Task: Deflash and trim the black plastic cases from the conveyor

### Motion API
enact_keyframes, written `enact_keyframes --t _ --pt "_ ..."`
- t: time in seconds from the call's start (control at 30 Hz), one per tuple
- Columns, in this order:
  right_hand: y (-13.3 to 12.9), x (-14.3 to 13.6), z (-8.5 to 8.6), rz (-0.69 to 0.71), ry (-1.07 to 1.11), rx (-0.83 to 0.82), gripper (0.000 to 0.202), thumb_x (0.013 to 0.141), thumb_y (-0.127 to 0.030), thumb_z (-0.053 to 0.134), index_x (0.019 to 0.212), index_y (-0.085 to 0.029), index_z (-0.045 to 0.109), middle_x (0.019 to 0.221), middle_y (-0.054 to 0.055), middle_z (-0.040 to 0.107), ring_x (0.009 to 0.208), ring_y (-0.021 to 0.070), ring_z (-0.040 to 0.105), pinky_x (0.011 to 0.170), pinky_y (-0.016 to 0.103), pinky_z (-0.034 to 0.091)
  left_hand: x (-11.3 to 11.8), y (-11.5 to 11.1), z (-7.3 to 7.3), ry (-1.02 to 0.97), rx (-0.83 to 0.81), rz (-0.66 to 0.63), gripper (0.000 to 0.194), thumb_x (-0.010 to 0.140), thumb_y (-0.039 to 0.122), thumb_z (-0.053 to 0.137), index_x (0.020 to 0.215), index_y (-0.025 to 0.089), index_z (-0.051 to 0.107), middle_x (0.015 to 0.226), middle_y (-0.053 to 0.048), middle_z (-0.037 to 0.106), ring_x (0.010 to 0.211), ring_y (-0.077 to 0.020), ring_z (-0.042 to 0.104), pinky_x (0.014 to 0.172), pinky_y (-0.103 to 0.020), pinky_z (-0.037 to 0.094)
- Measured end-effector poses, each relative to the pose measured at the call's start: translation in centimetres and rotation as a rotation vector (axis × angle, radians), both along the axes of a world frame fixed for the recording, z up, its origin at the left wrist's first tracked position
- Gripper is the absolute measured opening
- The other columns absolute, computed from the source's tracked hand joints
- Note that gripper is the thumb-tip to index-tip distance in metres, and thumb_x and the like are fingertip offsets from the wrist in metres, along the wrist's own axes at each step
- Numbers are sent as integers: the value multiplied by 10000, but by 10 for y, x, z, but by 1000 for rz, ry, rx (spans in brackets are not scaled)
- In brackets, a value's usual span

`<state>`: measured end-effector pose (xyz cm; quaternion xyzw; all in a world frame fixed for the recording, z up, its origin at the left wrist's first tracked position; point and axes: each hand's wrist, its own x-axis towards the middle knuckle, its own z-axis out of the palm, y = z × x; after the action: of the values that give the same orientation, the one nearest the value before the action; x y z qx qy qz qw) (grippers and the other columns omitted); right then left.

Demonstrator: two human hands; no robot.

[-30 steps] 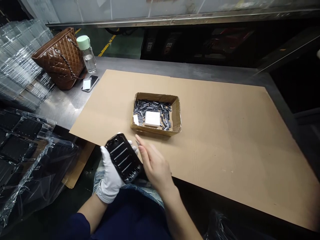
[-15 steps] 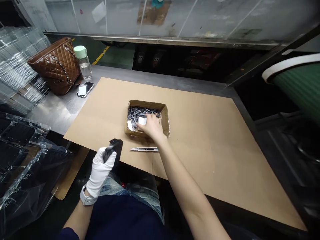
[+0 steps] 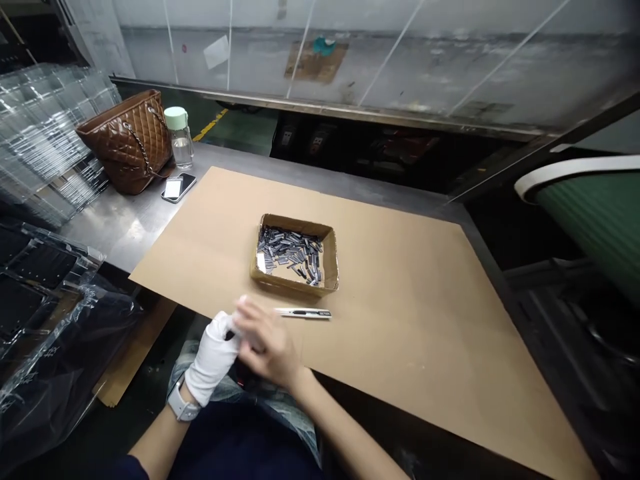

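My left hand (image 3: 215,353), in a white glove, is closed around a black part, of which only a little dark surface shows between the hands. Bare and blurred, my right hand (image 3: 267,343) meets the left at the front edge of the cardboard; whatever its fingers hold is hidden. Behind the hands stands a cardboard box (image 3: 327,263) with many small dark strips (image 3: 285,247) and a white piece (image 3: 261,261) inside. A utility knife (image 3: 305,313) lies between the box and my right hand.
A cardboard sheet (image 3: 400,287) covers much of the metal table (image 3: 130,220). At the back left are a brown bag (image 3: 125,143), a bottle (image 3: 182,140) and a phone (image 3: 179,187). Plastic-wrapped black trays (image 3: 40,267) stand at the left.
My right hand has left the box and come back to my left hand. The white piece it held over the box is no longer seen there. The view has shifted slightly.
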<state>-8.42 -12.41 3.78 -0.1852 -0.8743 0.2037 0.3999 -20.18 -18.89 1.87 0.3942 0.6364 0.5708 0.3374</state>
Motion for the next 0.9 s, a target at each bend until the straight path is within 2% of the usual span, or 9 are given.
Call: enact_keyframes --t 0.1,0.2,0.33,0.43,0.57,0.7,0.8,0.9 --pt "8 3 4 -108 48 -72 338 739 -104 484 1036 -197 616 1114 116 697 1130 248 609 904 448 513 -1 -4 -2 27 -17 -22 78 762 304 663 778 238 701 761 -40 673 727 -197 612 765 -358 519" --pt "9 8 9 7 24 -10 331 719 -104 492 1002 -208 628 1086 96 713 1128 258 611 882 452 520 -1 -7 0 42 -21 -57 72 776 293 654 783 241 704 782 -36 675 726 -191 611 758 -343 515" --pt "5 12 13 -87 24 -77 337 736 -106 483 1015 -205 645 1073 100 716 1099 248 630 875 445 532 0 -10 4 114 -26 -78 93 807 280 623 772 243 700 733 -23 643 680 -174 589 723 -319 501" --pt "2 11 14 -28 14 -20 335 729 -120 486 1007 -212 650 1073 85 719 1119 254 619 874 445 534 1 -11 7 149 -6 -106 98 801 271 616 743 236 687 716 -20 630 659 -170 576 674 -305 497" --pt "-1 8 13 -157 43 -80 316 765 -126 462 1007 -204 649 1062 94 720 1082 242 639 869 439 543 1 -10 12 131 -13 -57 123 798 289 632 698 238 680 666 -9 609 625 -160 553 657 -296 480" --pt "-4 4 11 -136 80 -48 314 772 -140 474 1028 -203 644 1082 98 713 1110 261 619 875 457 531 1 -12 15 62 18 -40 85 780 288 655 718 243 692 682 -6 632 633 -161 566 663 -293 481" --pt "-6 5 11 -236 151 -172 284 819 -145 463 1040 -199 633 1063 108 711 1051 238 643 866 441 539 1 -16 17 136 5 -11 111 784 282 655 685 237 675 646 5 606 588 -146 550 612 -276 467" --pt "-9 8 12 -180 223 -195 283 813 -154 479 1050 -209 623 1110 107 689 1126 252 594 924 471 502 0 -20 20 180 23 -37 72 802 272 639 758 239 686 720 -10 654 652 -160 602 654 -276 492"
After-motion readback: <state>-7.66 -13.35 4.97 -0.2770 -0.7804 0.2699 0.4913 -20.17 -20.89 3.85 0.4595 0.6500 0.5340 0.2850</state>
